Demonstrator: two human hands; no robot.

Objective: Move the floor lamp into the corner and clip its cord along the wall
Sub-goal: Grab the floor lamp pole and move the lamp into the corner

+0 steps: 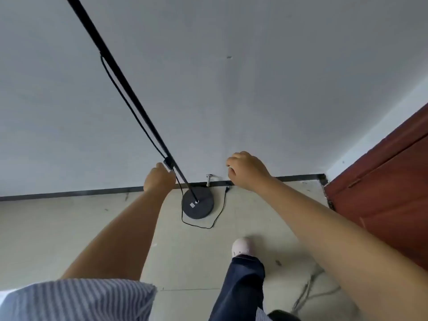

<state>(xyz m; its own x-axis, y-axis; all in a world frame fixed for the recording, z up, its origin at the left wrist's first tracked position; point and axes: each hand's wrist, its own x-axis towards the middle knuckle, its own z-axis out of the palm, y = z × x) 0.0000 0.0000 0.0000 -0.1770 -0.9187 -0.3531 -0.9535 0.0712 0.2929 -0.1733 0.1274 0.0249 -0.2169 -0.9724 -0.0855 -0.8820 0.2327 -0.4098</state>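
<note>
By the lamp pole [129,89], left hand [159,179] fingers curled at the cord [129,105]/switch; grip unclear. Base [198,206] on floor w/ small unreadable label, touching baseboard [69,193]. Right hand [247,170] loosely curled, empty, right of pole.

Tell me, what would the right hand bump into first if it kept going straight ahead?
Probably the plain pale grey wall: the right hand reaches toward it with nothing visible between, though depth is unclear.
</note>
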